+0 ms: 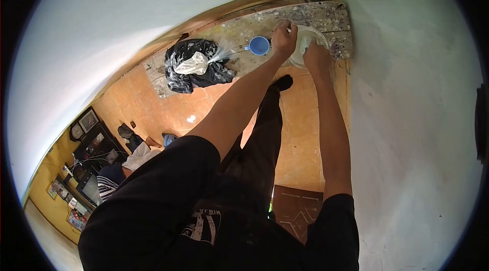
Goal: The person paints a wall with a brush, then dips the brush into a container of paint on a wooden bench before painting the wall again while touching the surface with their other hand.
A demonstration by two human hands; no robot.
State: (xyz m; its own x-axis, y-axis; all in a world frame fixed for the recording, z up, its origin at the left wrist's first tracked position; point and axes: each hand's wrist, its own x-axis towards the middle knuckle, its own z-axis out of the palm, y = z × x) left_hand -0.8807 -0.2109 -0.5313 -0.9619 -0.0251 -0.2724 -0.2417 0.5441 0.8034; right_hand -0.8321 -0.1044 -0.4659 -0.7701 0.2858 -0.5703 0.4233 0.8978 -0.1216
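A round, whitish plastic tub with pale material inside stands near the right end of a paint-spattered wooden plank. My left hand is closed at the tub's left rim, its fingers curled over the edge. Over the tub's near right side, my right hand is closed with the fingers pointing inward. Whatever it grips is mostly hidden by the hand. Just left of my left hand sits a blue mug, its handle turned left.
Further left on the plank lie a black plastic bag and a clear bag of white material. Walls rise behind and to the right. A person in a striped garment is at lower left, near a dark cabinet. Orange tiles cover the floor.
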